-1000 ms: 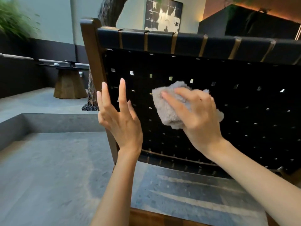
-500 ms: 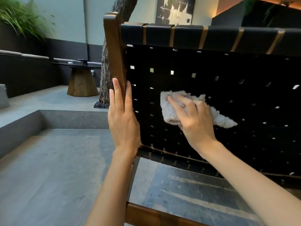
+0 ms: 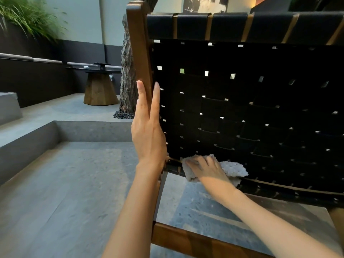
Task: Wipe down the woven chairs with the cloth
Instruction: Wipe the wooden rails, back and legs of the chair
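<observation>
Stone patio (image 3: 74, 183). Right hand (image 3: 206, 168) fingers (image 3: 195, 162) flat atop cloth (image 3: 232, 169) at woven chair (image 3: 242, 108) bottom; left hand (image 3: 148, 135) fingers (image 3: 142, 97) straight on frame (image 3: 138, 43).

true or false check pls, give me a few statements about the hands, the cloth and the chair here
1. The right hand presses a grey fluffy cloth on the black woven chair back. True.
2. The cloth sits up at the top rail of the chair back. False: it is at the lower left corner of the weave.
3. The left hand lies flat against the chair's brown wooden side post. True.
4. The left hand holds a second cloth. False: it holds nothing.
5. A wooden pedestal table stands beyond the chair, near a rough tree trunk. True.
</observation>
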